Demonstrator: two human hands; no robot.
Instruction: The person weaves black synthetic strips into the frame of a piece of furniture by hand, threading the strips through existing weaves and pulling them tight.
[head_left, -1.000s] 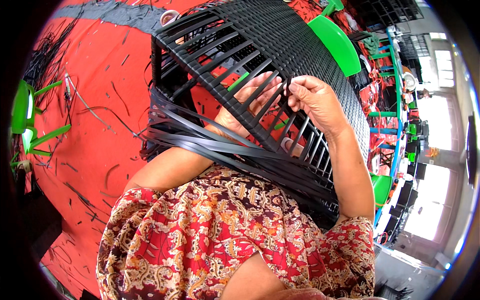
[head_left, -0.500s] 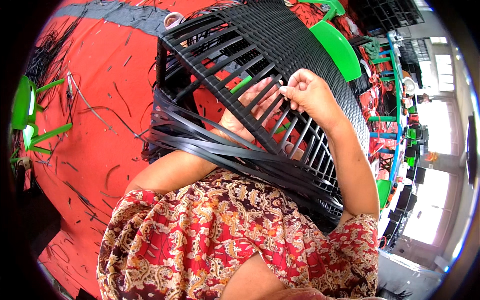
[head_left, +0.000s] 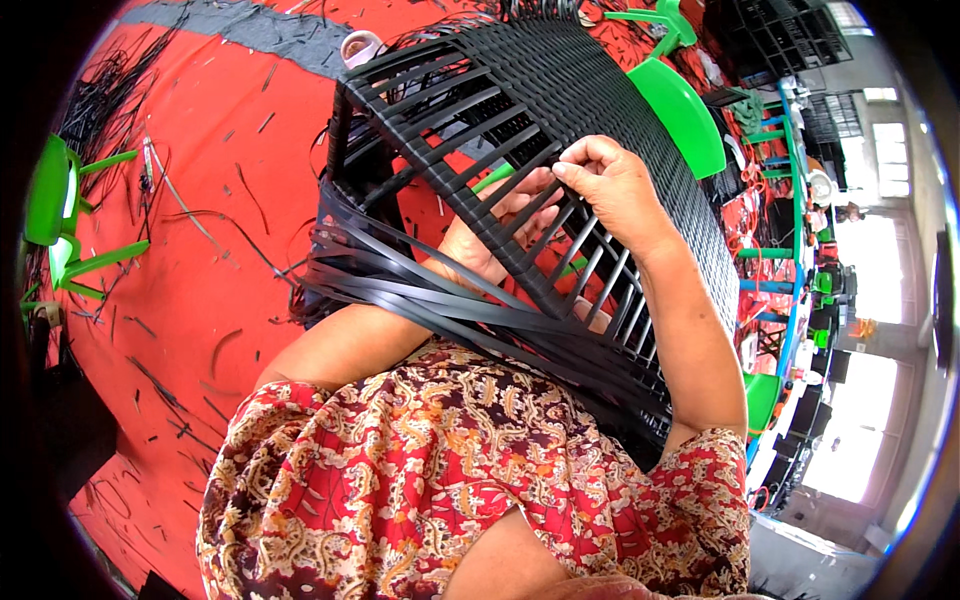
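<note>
A black woven panel (head_left: 600, 95) of flat plastic strips on a frame lies tilted before me, its near part crossed only by bare, spaced strips. My right hand (head_left: 622, 195) is above it, thumb and forefinger pinched at the weave's edge on what looks like a black plastic strip (head_left: 556, 172); the tip is mostly hidden. My left hand (head_left: 478, 245) reaches under the spaced strips, palm up, its fingers loosely bent and apart, partly hidden behind them. A bundle of loose flat black strips (head_left: 400, 290) hangs across my left forearm.
Red floor covering (head_left: 220, 330) is littered with strip scraps. Green chairs stand at left (head_left: 55, 200) and beyond the panel (head_left: 680, 115). A pale cup (head_left: 360, 47) is near the panel's far left corner. Blue and green frames (head_left: 785, 240) line the right side.
The view has shifted slightly, so the panel appears a little to the right. My left fingers are more bent beneath the strips. My right hand still pinches at the weave's edge.
</note>
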